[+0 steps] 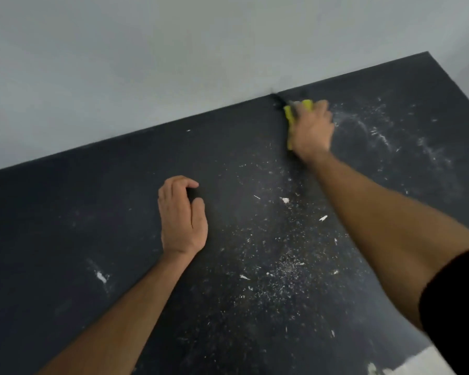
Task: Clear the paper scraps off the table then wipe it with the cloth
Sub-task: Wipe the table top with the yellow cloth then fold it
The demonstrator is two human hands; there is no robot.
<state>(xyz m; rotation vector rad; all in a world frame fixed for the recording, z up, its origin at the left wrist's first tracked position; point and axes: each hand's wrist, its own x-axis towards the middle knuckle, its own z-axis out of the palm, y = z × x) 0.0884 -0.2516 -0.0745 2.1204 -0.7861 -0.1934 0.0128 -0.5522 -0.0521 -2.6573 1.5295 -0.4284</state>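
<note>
1. Right hand (pixel 313 131) presses yellow cloth (pixel 291 115) onto black table (pixel 65 226) at its far edge by the wall (pixel 146 63).
2. Left hand (pixel 180 216) rests loosely curled, holding nothing.
3. White paper scraps (pixel 284 200) scattered between the hands and nearer than them.

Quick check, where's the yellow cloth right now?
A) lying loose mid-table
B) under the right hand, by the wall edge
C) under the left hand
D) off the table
B: the right hand covers the yellow cloth on the dark table by the wall.
</note>
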